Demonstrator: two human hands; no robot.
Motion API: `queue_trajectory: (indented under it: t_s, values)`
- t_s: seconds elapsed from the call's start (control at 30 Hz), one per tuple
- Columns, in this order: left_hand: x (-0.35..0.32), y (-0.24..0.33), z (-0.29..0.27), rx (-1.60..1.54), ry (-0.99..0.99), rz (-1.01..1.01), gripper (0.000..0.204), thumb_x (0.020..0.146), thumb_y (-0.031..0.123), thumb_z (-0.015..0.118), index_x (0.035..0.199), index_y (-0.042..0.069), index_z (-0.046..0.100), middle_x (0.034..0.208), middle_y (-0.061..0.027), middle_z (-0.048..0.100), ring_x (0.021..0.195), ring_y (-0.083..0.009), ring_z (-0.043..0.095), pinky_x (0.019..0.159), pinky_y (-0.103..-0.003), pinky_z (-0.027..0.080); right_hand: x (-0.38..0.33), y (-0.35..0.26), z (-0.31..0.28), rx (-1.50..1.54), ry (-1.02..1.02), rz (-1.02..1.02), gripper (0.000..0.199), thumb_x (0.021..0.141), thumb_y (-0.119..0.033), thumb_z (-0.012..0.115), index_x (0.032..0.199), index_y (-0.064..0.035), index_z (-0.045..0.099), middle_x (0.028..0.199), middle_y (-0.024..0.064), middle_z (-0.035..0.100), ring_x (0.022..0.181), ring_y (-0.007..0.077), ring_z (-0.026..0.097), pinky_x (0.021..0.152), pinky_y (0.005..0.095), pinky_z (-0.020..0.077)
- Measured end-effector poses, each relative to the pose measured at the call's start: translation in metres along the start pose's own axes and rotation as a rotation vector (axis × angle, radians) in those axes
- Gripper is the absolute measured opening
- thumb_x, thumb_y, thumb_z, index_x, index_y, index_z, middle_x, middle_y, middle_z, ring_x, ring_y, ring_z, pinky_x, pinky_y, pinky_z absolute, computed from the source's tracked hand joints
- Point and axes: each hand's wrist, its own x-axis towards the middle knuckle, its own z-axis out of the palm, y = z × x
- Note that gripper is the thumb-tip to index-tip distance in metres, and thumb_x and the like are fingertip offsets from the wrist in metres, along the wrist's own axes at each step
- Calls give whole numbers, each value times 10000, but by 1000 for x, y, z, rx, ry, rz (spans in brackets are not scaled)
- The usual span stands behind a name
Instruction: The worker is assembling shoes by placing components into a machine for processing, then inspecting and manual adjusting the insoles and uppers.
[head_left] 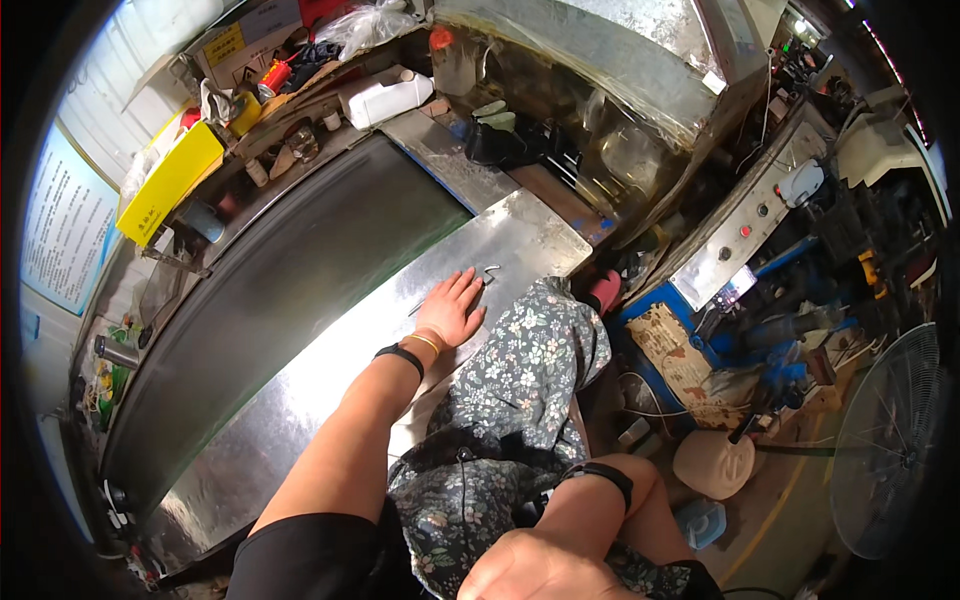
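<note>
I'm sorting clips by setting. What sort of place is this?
Probably a small factory or workshop: what looks like a dark conveyor belt runs beside a shiny metal worktop, and a control panel with buttons stands on the right.

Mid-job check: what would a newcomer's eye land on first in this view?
Probably the bright yellow box at the upper left, then the glare on the shiny metal tabletop near the middle. On that tabletop, the left hand lies palm down beside a thin bent metal piece.
</note>
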Motion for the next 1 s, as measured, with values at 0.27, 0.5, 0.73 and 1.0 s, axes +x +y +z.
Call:
queue_trajectory:
  t_s: [0.27,0.5,0.73,1.0]
  values:
    - [-1,-3,1,32,-2,4,578,905,402,526,1386,84,496,1504,-132,407,1350,-342,411,1095,-459,352,-7,0,4,27,32,107,596,762,-302,834,1102,95,548,982,198,655,842,282,626,709,366,497]
    - [0,0,-2,25,-5,1,576,907,399,522,1386,80,495,1506,-132,403,1351,-341,409,1098,-458,350,-4,5,6,73,80,-20,638,770,-279,829,1170,107,516,1038,211,649,894,285,628,740,366,506]
    - [0,-1,-1,28,5,9,575,905,396,525,1381,76,498,1499,-135,412,1340,-344,423,1095,-457,356,-4,2,2,55,44,15,658,770,-298,824,1178,117,515,1066,220,642,912,301,625,756,375,509]
    - [1,1,-2,2,23,7,567,901,389,542,1372,75,506,1489,-141,423,1327,-355,434,1089,-464,362,-4,2,4,-29,92,-74,681,773,-330,818,1181,120,512,1074,227,637,922,298,620,760,375,507]
